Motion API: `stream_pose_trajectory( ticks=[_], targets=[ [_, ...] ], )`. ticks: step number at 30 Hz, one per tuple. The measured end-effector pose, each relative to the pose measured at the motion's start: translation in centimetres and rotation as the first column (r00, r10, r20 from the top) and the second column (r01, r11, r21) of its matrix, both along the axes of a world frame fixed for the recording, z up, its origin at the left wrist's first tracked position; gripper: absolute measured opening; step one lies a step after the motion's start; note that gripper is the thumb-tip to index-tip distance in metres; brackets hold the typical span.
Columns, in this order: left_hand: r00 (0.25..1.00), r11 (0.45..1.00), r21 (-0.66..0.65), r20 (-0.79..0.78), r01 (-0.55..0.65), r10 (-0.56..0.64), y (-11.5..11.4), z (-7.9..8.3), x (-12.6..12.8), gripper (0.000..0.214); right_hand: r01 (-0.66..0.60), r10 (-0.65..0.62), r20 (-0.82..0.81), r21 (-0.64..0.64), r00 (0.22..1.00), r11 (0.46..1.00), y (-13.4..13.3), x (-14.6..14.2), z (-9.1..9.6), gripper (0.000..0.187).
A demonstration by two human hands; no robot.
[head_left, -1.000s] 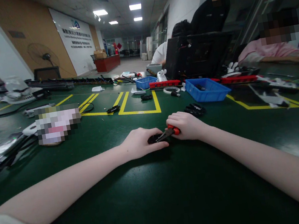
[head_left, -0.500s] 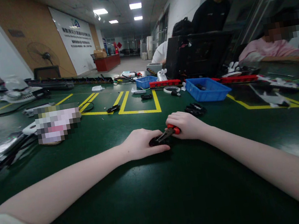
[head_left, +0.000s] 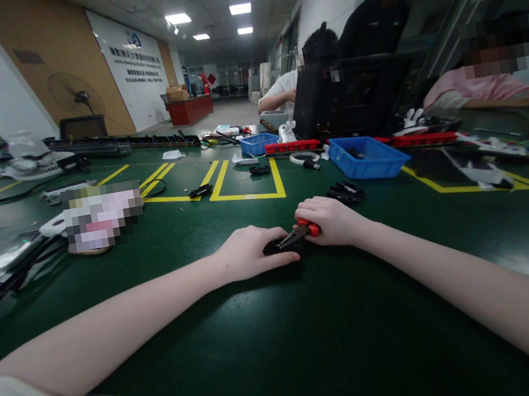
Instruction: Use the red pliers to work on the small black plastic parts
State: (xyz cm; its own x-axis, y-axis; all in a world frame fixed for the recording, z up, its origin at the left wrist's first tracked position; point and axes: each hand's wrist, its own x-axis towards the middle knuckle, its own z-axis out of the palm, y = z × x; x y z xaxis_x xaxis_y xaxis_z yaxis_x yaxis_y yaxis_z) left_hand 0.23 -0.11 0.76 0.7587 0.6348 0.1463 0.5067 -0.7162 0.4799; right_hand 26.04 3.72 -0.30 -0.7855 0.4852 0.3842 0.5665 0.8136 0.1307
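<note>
My right hand [head_left: 332, 220] is closed around the red handles of a pair of pliers [head_left: 296, 236], whose metal jaws point left. Between the thumb and fingers of my left hand [head_left: 252, 252] sits a small black part [head_left: 271, 248], partly hidden by the fingers. The jaws of the pliers reach onto that part; whether they clamp it I cannot tell. Both hands are low over the green table [head_left: 289, 342]. Just beyond my right hand lies a heap of similar black parts [head_left: 346, 193].
A blue bin [head_left: 368, 157] stands behind the heap, and a smaller blue bin [head_left: 259, 144] farther back. Single black parts [head_left: 201, 192] lie near yellow tape lines. At left are a phone-like item [head_left: 100, 218] and black cables [head_left: 14, 277]. Several people sit or stand around the table.
Both hands and the pliers stay almost in place, with at most a slight shift of the pliers. Behind the black monitor-like box, a person has leaned further into view.
</note>
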Motion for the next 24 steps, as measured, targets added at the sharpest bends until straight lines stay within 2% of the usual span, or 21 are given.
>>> stream_pose_trajectory(
  ticks=[14,24],
  targets=[
    [0.997,0.995,-0.081,0.034,-0.064,0.067,0.04,0.17,-0.07,0.044,0.028,-0.029,-0.015,-0.019,0.999,0.999,-0.14,-0.02,0.04,0.004],
    [0.995,0.992,0.080,0.017,-0.100,0.099,0.02,-0.32,-0.01,0.044,0.019,-0.019,0.008,-0.010,1.000,1.000,-0.14,-0.05,0.18,0.005]
  ],
)
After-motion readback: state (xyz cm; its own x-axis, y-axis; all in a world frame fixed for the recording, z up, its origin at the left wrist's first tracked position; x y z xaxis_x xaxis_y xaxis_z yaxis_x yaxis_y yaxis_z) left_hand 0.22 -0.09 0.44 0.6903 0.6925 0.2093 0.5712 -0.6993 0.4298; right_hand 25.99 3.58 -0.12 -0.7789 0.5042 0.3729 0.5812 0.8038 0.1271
